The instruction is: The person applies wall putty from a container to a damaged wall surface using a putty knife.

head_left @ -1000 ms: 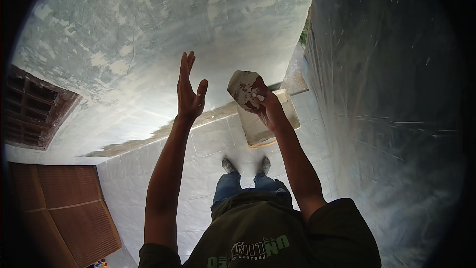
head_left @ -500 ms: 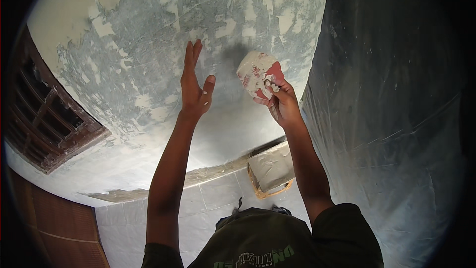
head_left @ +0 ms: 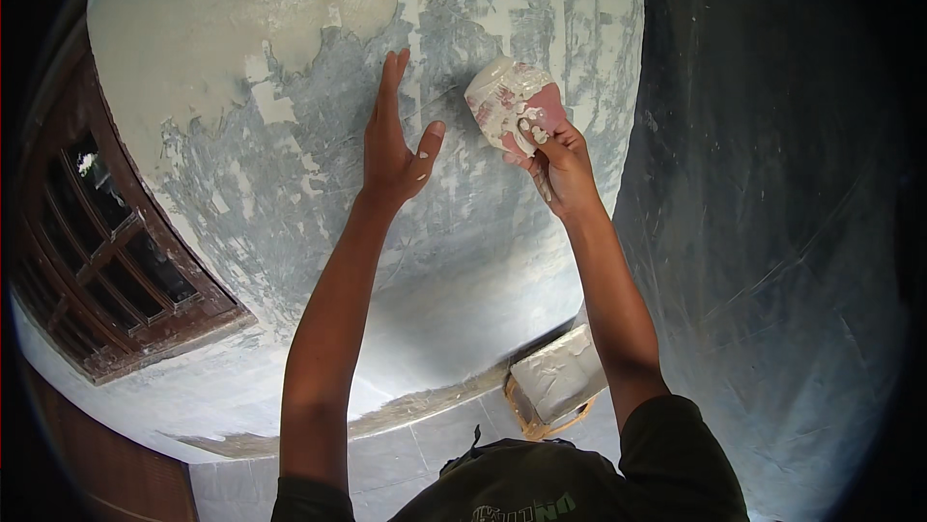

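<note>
My right hand (head_left: 562, 169) grips a flat pinkish-red putty scraper (head_left: 544, 109), thickly smeared with off-white putty. Spots of putty stick to its thumb and fingers. My left hand (head_left: 396, 147) is held up to the left of it, fingers stretched upward and thumb apart, holding nothing; a small putty speck sits by the thumb's base. Beyond both hands is the wall (head_left: 290, 261), bluish-grey with ragged patches of cream putty and a smoother cream coat across its top. Whether the scraper or my left hand touches the wall, I cannot tell.
A brown wooden window (head_left: 126, 261) with dark panes is set in the wall at left. Dark plastic sheeting (head_left: 753, 261) hangs at right. A putty-smeared block-like object (head_left: 558, 374) rests on a wooden-framed stand (head_left: 526, 416) on the grey tiled floor (head_left: 406, 454) below.
The view has tilted upward, bringing more of the cream upper wall into sight. Both hands now sit slightly higher and to the right in the picture, the right one still holding the scraper.
</note>
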`<state>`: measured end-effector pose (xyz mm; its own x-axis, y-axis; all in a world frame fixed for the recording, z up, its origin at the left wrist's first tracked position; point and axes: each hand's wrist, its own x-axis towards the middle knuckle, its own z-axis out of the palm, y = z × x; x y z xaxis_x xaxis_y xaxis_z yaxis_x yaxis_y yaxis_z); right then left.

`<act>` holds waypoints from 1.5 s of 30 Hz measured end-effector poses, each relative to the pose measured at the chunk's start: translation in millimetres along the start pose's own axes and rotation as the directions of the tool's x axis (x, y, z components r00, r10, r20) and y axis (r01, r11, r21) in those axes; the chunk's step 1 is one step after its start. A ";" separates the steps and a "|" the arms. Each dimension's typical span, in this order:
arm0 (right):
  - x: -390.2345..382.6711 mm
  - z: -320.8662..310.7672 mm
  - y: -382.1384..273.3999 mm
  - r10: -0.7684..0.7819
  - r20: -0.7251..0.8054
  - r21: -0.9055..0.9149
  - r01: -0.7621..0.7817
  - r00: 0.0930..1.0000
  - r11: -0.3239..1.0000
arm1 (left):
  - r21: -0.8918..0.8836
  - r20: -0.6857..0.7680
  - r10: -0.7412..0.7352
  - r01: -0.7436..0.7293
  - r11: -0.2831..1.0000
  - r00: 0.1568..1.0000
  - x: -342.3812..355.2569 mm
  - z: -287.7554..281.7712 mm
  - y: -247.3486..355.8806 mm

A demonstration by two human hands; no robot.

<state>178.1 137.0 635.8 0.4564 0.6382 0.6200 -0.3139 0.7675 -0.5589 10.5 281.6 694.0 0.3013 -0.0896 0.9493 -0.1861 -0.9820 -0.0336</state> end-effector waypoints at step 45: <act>98.7 60.0 32.6 -0.496 0.568 -0.810 0.551 0.656 -0.199 | 0.417 0.031 0.324 -0.307 0.856 0.946 63.6 -43.5 -60.3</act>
<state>163.1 228.7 711.8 -0.0175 0.0724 0.9972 0.9887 0.1497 0.0065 0.2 342.4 770.0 0.2536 -0.4080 0.8771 0.1381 -0.8822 -0.4503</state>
